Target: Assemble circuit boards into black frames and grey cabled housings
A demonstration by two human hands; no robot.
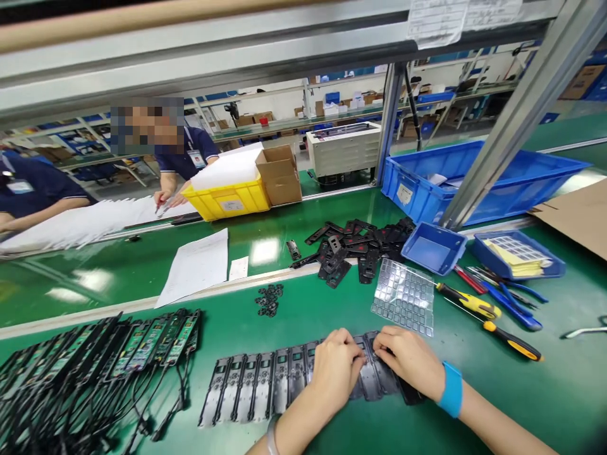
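A row of black plastic casing halves (237, 392) lies side by side on the green bench, several with small black pieces set in them. Over the right part of the row, my left hand (336, 365) is closed in a pinch at one casing. My right hand (411, 359), with a blue wristband (451, 388), pinches at the row's right end. Whatever is between the fingers of either hand is too small or hidden to make out. Behind the row lie a small heap of black parts (269, 299) and a clear sheet of small rectangular pieces (403, 296).
Circuit boards with black cables (142, 344) are stacked at left. More black casings (348, 246) lie behind. Screwdrivers (515, 341), pliers (512, 303) and small blue trays (434, 248) are at right. A metal post (512, 107) rises there. Two people work across the bench.
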